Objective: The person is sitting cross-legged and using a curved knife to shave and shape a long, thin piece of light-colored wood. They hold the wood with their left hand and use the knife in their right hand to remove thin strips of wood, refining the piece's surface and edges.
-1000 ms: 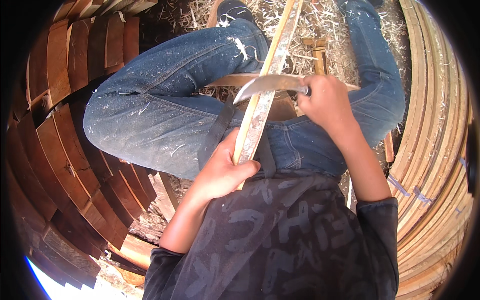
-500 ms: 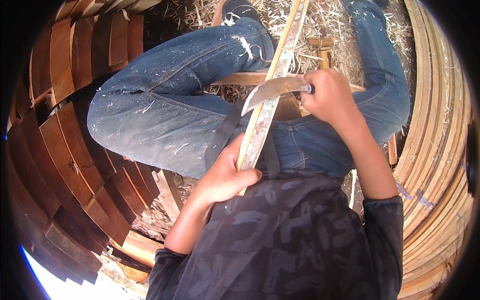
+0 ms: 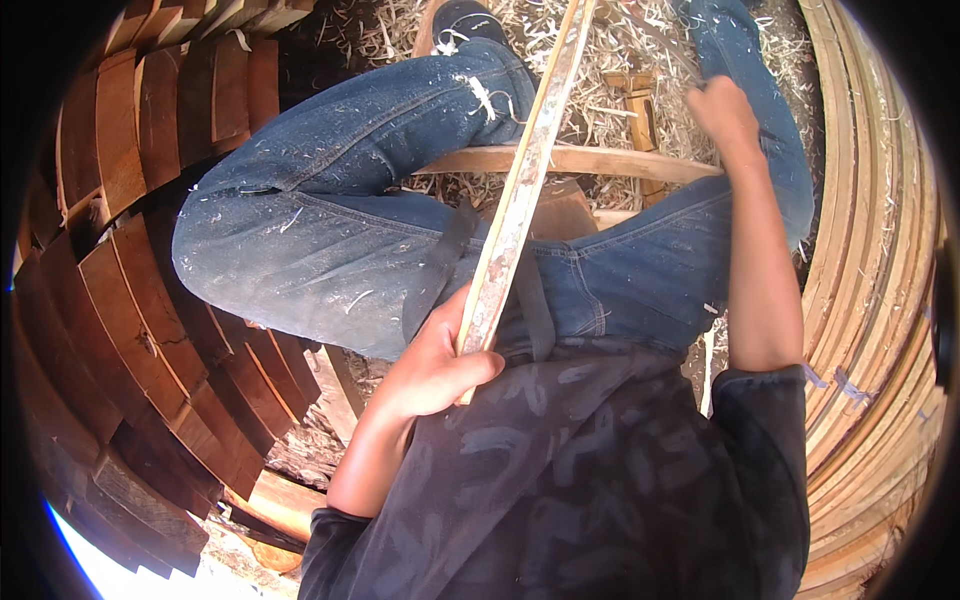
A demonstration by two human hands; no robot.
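Note:
My left hand [image 3: 445,360] is wrapped round the near end of a long, narrow wooden strip [image 3: 520,205]. The strip slants up and away from my waist between my legs, its upper face rough and patched with bark-like grey and brown. Out ahead on the right, above my shin, my right hand [image 3: 725,118] is closed round the handle of a curved knife [image 3: 655,35]. The knife's blade points away to the upper left, apart from the strip, and is hard to make out against the shavings.
A wooden crosspiece [image 3: 590,160] spans between my legs. Pale shavings [image 3: 620,60] cover the ground ahead. Stacked brown boards [image 3: 130,300] rise on the left; long pale strips [image 3: 870,300] are bundled on the right. A small wooden piece [image 3: 640,110] lies among the shavings.
My right hand has carried the knife from across the strip to farther ahead and right, off the wood. The strip has tipped slightly left, still in my left hand.

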